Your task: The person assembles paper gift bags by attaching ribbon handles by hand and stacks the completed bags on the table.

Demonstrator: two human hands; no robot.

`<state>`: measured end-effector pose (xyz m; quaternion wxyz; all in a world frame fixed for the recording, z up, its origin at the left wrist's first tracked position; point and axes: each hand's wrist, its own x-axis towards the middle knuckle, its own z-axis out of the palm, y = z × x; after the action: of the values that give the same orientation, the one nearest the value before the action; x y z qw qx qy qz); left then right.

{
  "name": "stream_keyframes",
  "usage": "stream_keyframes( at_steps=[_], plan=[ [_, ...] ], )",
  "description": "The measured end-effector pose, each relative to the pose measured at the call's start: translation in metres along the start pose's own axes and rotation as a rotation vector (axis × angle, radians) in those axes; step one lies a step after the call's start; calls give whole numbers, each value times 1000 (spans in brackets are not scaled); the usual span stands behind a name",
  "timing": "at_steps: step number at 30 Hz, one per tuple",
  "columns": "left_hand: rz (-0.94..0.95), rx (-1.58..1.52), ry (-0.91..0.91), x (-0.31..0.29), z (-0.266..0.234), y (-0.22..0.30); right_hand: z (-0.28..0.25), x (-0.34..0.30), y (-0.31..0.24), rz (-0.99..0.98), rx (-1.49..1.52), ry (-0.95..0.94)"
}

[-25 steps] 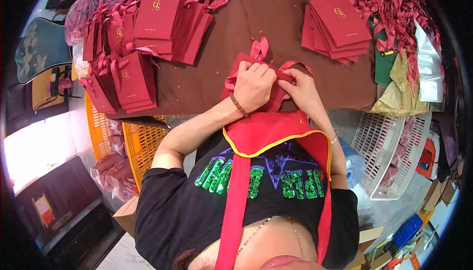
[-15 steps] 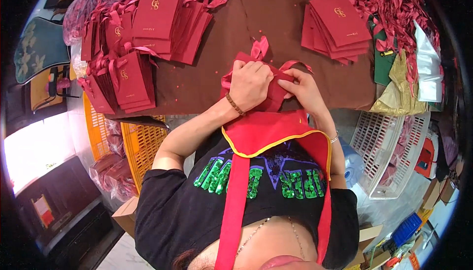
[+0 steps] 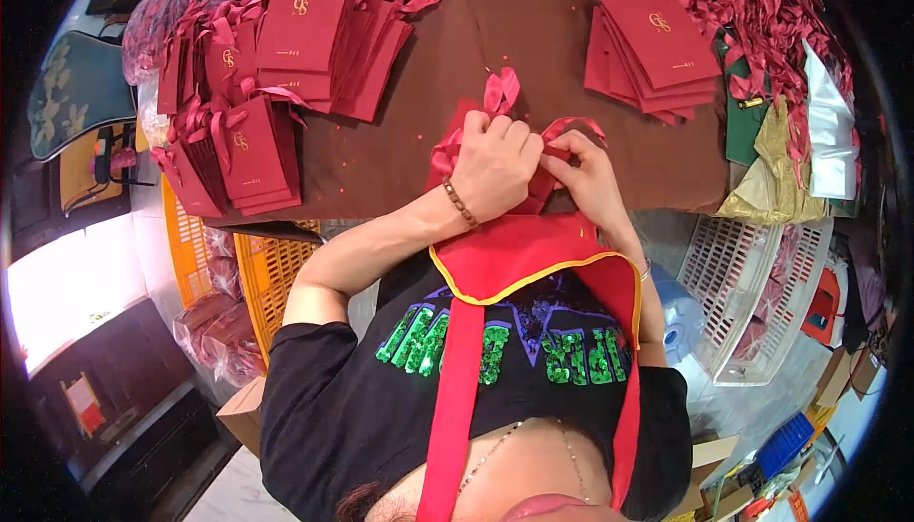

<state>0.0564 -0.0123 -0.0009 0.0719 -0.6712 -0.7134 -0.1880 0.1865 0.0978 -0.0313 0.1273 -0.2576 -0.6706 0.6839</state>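
Note:
At the near edge of the table, a dark red gift bag (image 3: 535, 196) lies under my two hands, mostly covered by them. A pink-red ribbon bow (image 3: 501, 90) sticks out beyond its far end, and a ribbon loop (image 3: 574, 125) curves out beside the right fingers. My left hand (image 3: 497, 168) is closed over the bag, its knuckles up; the fingertips are hidden. My right hand (image 3: 586, 177) pinches a narrow red strip, seemingly ribbon, between thumb and forefinger, close against the left fingers.
Stacked red bags with ribbons (image 3: 307, 31) stand at the left; another pile of red bags (image 3: 659, 46) lies at the right. Beside that are tangled ribbons (image 3: 762, 22) and gold wrapping (image 3: 776, 179). Below the table edge are a yellow crate (image 3: 271, 279) and a white crate (image 3: 728, 284).
My left hand has shifted slightly right and turned, its knuckles now more raised. The right thumb and finger have drawn together into a pinch by the left fingers.

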Motion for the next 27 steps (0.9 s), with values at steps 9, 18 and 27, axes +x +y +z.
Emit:
stream_keyframes(
  at_steps=[9, 18, 27],
  plan=[
    [-54, -165, 72, -3, 2, -10, 4, -2, -16, 43, -271, 3],
    [-153, -171, 215, -11, -12, -16, -1, 3, -13, 55, -240, -56],
    [-195, -248, 163, -18, -10, -7, 2, -1, -20, 191, -70, -67]
  ],
)
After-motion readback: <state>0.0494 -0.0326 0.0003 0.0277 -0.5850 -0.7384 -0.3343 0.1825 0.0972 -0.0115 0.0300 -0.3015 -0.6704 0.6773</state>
